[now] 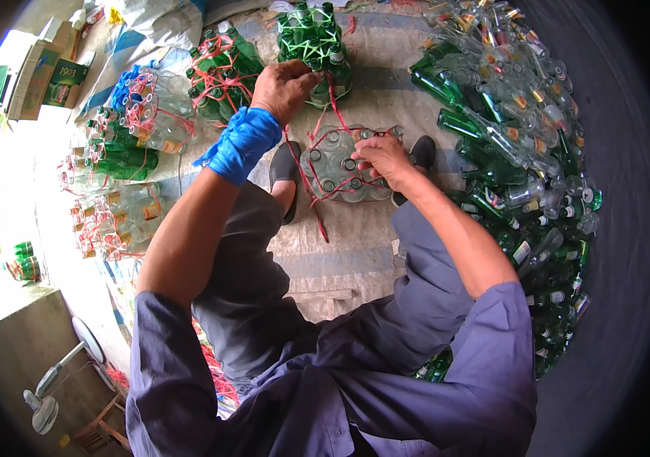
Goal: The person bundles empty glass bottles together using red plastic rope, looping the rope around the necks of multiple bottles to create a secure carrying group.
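Observation:
Upright clear glass bottles stand bunched between my shoes, with red plastic twine wound around their necks and sides. My left hand, with a blue cloth tied at the wrist, is raised beyond the bunch, its fingers closed on red twine that runs down to the bottles. My right hand is over the right part of the bunch, fingers bent at the bottle necks; whether it grips twine there is hard to tell. A loose twine end lies on the floor sheet before the bunch.
Tied green bottles stand ahead, beside another green bundle. More tied bundles are at the left. A large heap of loose clear and green bottles lies along the right. A fan is at the lower left.

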`<action>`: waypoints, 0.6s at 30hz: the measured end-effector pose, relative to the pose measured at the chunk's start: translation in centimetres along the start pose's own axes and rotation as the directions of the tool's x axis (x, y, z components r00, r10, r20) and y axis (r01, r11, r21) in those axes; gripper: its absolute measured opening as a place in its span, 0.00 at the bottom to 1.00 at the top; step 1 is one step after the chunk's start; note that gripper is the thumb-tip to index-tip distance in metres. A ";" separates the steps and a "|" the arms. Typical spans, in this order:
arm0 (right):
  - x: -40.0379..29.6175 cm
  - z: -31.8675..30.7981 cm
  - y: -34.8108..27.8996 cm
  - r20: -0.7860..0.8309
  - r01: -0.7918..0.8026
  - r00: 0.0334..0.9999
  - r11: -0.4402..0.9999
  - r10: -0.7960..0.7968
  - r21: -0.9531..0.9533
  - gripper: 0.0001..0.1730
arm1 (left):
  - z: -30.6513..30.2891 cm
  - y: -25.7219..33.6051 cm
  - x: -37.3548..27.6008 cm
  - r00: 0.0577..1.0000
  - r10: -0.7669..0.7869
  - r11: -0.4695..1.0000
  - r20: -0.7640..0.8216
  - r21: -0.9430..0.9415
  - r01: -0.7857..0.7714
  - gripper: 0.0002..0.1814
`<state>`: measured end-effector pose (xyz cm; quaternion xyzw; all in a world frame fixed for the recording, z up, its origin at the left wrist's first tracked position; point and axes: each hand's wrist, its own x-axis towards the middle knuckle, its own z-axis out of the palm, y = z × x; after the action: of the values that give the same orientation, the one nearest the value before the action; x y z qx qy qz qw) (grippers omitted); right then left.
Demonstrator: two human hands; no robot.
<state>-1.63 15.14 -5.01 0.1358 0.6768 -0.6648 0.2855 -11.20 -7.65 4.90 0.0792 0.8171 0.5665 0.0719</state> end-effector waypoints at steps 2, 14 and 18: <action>-0.3 0.2 -0.6 -0.027 0.029 0.999 0.999 -0.029 -0.026 0.15 | -0.6 1.3 -0.5 1.000 -0.012 0.983 -0.011 -0.186 0.010 0.13; -1.0 3.4 -2.4 0.042 0.440 0.839 0.630 -0.543 -0.640 0.14 | -5.5 6.7 -4.2 0.912 0.075 0.949 0.404 -0.309 0.058 0.09; -2.1 5.4 -0.3 0.159 0.486 0.778 0.422 -0.607 -0.765 0.16 | -5.8 6.3 -4.5 0.892 -0.114 0.963 0.437 0.268 -0.009 0.14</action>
<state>0.97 10.23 -3.36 -0.1812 0.9176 -0.3521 0.0338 -7.69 -11.71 12.98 0.1943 0.8480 0.4173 0.2627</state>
